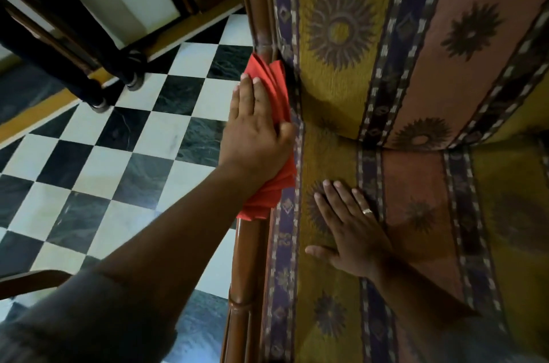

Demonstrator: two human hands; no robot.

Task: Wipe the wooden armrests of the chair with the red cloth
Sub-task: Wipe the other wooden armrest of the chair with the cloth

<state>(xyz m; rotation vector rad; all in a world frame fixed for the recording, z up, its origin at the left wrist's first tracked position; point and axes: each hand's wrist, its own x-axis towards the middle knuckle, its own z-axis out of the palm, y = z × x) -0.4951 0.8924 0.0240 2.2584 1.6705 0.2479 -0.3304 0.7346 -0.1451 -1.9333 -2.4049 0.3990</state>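
A red cloth (277,86) lies folded over the chair's left wooden armrest (246,258), which runs from the bottom edge up to the top of the view. My left hand (255,131) presses flat on the cloth, thumb hooked over the armrest's inner side. The wood under the cloth is hidden. My right hand (353,229) rests flat, fingers spread, on the patterned seat cushion (416,214), with a ring on one finger. It holds nothing.
The chair's striped backrest cushion (386,36) rises beyond the seat. Left of the armrest is a black-and-white checkered floor (133,154). Dark furniture legs (98,98) stand at the upper left. Another wooden piece (32,281) shows at the lower left edge.
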